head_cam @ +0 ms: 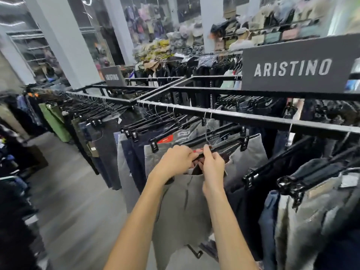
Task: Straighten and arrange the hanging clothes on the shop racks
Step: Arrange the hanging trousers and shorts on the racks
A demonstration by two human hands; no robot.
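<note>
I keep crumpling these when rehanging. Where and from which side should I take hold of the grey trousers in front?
Take the grey trousers at the top centre of the waistband, coming from the aisle side, where the left hand and right hand hold them. They hang straight down before the rail, so a centre grip should keep them level.

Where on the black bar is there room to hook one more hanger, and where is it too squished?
The rail is bare between the silver hook and the next hook to its right. Left of the silver hook, the hangers are packed tight, and the far-left rack is fuller still.
</note>
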